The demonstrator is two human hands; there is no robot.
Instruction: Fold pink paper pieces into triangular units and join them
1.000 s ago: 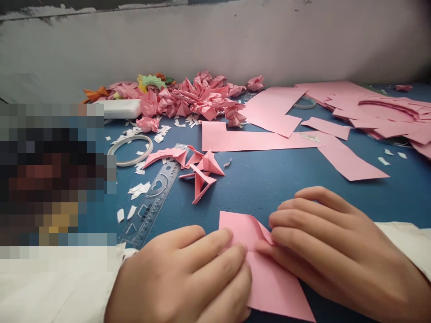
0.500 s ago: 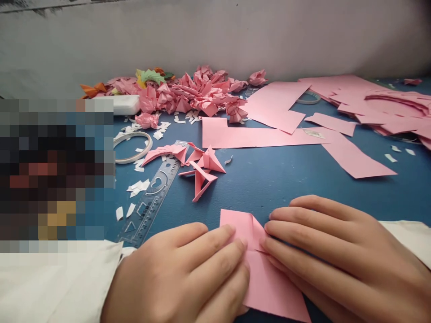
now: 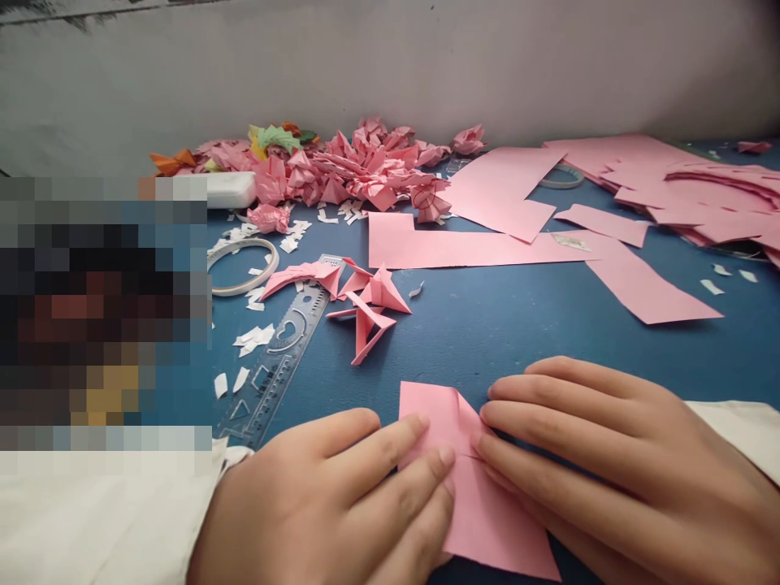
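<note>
A small pink paper [image 3: 487,512] with crease lines lies on the blue table between my hands. Its upper right corner is turned in near my right fingertips. My left hand [image 3: 341,496] rests on the paper's left part, fingers extended and pressing it down. At the right edge of the paper, my right hand [image 3: 597,455] touches it with its fingertips, the fingers stretched out side by side. My right thumb is hidden. Several folded pink pieces [image 3: 369,305] sit beyond the paper, beside a clear plastic ruler [image 3: 277,357].
Along the wall is a heap of folded pink paper [image 3: 341,166] with a white box [image 3: 231,190] beside it. A tape roll [image 3: 274,272] and white scraps [image 3: 253,340] lie at left. Cut pink sheets [image 3: 487,248] spread rightward. A blurred patch hides the far left.
The whole view has shifted very slightly. Both hands stay on the pink paper, with the left fingers a little lower and further right.
</note>
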